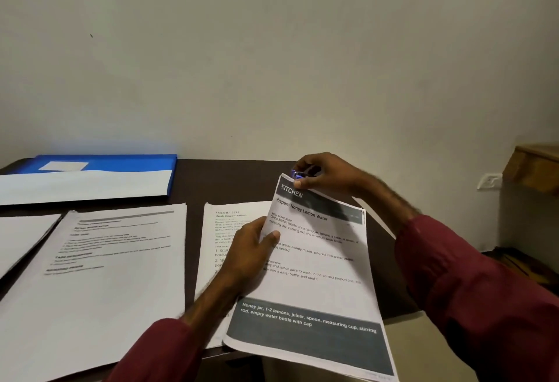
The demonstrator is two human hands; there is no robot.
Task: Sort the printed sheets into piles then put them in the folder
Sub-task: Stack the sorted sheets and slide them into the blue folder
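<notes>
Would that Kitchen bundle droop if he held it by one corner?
Probably droops: the Kitchen sheets are thin paper, held now by left hand at the side and right hand at the top corner. Layered edges suggest several sheets, so they may fan apart. Likely light.

Bare dark table [230, 179] lies open between folder [136, 162] and held sheets [317, 260]

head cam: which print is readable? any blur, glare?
Head view: the held white sheet stack headed KITCHEN is sharp; the white printed pile at left is smeared, unreadable; the blue plastic folder blooms bright along its far edge; a violet glow sits at the right hand.
</notes>
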